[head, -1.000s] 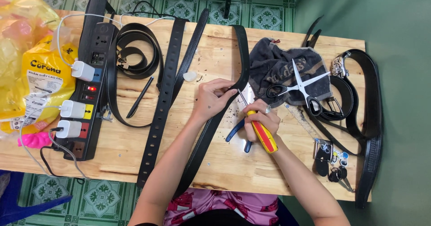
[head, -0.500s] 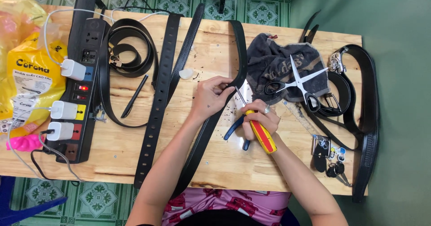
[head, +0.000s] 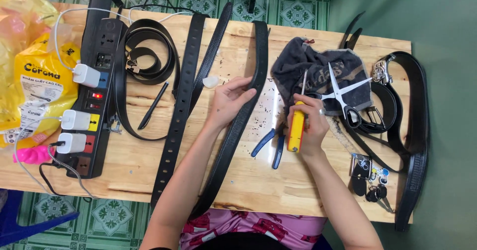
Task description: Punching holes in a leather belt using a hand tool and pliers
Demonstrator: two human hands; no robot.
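Black belt (head: 237, 126) under the flat, open left hand (head: 229, 100); right hand (head: 309, 126) grips a yellow-handled screwdriver (head: 297, 126), blue pliers (head: 271, 144) beside, yellow bag (head: 31, 88) far left.

Screwdriver (head: 297, 126) handle partly under right hand (head: 310, 128); tip perhaps touching cloth (head: 318, 73).

Home leather workshop: belts (head: 185, 96), pliers (head: 271, 145), scissors (head: 343, 92) on wooden table (head: 278, 180).
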